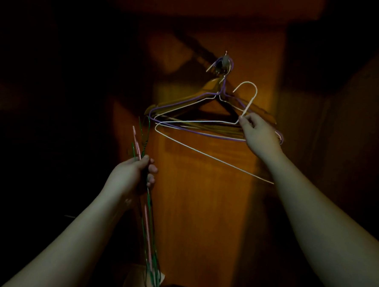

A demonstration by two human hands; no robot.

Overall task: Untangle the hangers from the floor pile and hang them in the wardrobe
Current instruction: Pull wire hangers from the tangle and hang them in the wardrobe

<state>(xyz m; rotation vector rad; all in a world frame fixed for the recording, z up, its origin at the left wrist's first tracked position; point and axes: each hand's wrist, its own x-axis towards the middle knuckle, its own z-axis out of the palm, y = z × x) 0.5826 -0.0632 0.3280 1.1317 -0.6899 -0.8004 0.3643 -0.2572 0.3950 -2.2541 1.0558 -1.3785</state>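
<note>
Metal hook [222,64] on wooden wardrobe panel [203,188], purple [186,103], white and wooden hangers [210,84] hanging from it

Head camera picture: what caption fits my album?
Right hand lifts white wire hanger toward wardrobe hook; left hand holds more.

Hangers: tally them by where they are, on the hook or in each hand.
On the hook: at least 3 (purple, white, wooden).
Right hand: 1 white hanger.
Left hand: a green and pink bundle, count unclear.
Total: 4, plus the bundle.
</note>
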